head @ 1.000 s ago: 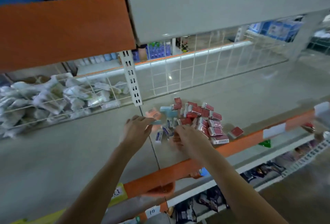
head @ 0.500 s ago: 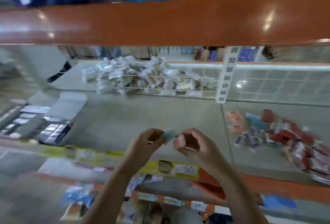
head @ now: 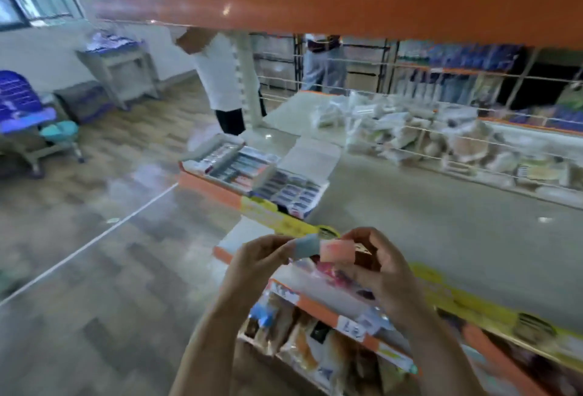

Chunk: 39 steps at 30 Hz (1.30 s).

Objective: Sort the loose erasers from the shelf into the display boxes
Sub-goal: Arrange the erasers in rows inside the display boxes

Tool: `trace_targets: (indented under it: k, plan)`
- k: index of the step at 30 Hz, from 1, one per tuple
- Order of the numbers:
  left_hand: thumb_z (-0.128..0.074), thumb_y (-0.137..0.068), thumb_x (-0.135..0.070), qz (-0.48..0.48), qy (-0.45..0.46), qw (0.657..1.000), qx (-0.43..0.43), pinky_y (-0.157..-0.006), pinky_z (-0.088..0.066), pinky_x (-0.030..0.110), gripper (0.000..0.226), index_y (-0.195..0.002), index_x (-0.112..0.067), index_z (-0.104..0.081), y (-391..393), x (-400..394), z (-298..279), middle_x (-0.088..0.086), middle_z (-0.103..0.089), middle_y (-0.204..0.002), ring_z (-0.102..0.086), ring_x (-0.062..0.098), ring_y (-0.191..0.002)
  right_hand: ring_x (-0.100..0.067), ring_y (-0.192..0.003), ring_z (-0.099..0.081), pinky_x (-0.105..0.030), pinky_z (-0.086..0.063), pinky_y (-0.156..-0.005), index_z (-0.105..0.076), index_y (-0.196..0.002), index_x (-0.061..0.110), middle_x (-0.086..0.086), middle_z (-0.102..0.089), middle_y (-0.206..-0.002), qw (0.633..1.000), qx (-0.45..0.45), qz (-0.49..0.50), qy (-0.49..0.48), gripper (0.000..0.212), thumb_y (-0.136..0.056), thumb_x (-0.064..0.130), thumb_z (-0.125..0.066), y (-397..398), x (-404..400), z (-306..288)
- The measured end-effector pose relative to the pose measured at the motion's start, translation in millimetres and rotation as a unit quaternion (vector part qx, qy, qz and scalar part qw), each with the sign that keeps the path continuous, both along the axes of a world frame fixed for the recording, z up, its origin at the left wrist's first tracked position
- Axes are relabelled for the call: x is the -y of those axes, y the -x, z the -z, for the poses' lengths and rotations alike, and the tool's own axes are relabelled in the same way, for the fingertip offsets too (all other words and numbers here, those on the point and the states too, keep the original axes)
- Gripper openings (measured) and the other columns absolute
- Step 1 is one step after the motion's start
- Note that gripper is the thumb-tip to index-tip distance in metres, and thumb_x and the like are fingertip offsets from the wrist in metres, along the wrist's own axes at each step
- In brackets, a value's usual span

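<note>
Both hands have swung away from the loose pile toward the display boxes [head: 257, 174] on the shelf's [head: 426, 215] left end, left hand [head: 258, 258] pinching a blue eraser [head: 305, 245], right hand [head: 380, 266] pinching a pink eraser [head: 337, 251], held together.

Shelf board [head: 441, 206]: matt grey, smooth, faintly speckled. Upper shelf edge [head: 315, 7], at twelve o'clock: glossy orange painted metal with bright highlights. Wire divider [head: 410, 130], at two o'clock: thin white-coated metal rods. Packets [head: 394, 130] behind it: clear, shiny plastic film. Display boxes [head: 252, 171], at eleven o'clock: matt white card, flaps open. Blue eraser [head: 304, 245] and pink eraser [head: 337, 250], at centre: matt, soft-looking, smooth. Floor [head: 110, 269], at eight o'clock: wood-pattern planks with a sheen. Lower bags [head: 299, 345], at six o'clock: glossy plastic.
</note>
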<state>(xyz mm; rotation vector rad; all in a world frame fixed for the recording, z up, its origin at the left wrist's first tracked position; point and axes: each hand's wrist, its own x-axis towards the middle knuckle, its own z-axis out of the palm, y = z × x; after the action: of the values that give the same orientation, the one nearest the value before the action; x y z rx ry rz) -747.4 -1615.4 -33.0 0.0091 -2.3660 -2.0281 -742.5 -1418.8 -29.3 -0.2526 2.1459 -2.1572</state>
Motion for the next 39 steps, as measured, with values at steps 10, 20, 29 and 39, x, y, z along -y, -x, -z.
trace_targets:
  k: [10,20,29,39]
  plan:
    - [-0.068,-0.078,-0.036,-0.038,0.008,0.999,0.028,-0.067,-0.039,0.031,0.007,-0.075,-0.035,-0.073,66,108,9,0.002,-0.065,-0.07,-0.052,0.009,-0.063,-0.007,-0.075,-0.067,-0.014,-0.049,-0.063,-0.059,-0.093,0.015,0.004,-0.071,-0.084,0.999,-0.005,-0.014,-0.035,0.031,-0.073,-0.006,-0.07,79,94,-2]
    - [-0.063,-0.087,-0.019,-0.008,0.077,0.997,0.014,-0.067,-0.044,0.026,0.018,-0.08,-0.034,-0.067,179,165,-4,-0.008,-0.066,-0.073,-0.056,0.002,-0.065,0.002,-0.082,-0.062,-0.01,-0.047,-0.071,-0.057,-0.093,0.032,0.013,-0.066,-0.089,0.976,-0.094,0.007,-0.195,0.033,-0.078,0.008,-0.073,190,149,-5]
    - [-0.06,-0.088,-0.032,0.076,0.225,0.971,0.002,-0.07,-0.051,0.019,0.008,-0.092,-0.032,-0.067,248,189,2,-0.013,-0.066,-0.084,-0.06,0.0,-0.078,0.007,-0.086,-0.051,-0.008,-0.037,-0.066,-0.054,-0.102,0.037,0.015,-0.056,-0.099,0.908,-0.074,0.044,-0.41,0.028,-0.08,0.035,-0.07,237,173,5]
    - [-0.058,-0.089,-0.037,0.225,0.294,0.927,-0.059,-0.067,-0.043,0.008,0.012,-0.098,-0.033,-0.065,297,200,-6,-0.02,-0.063,-0.087,-0.056,-0.008,-0.082,-0.003,-0.084,-0.046,-0.011,-0.035,-0.068,-0.055,-0.105,0.031,0.017,-0.041,-0.088,0.859,-0.028,0.083,-0.504,0.025,-0.083,0.032,-0.067,232,203,5]
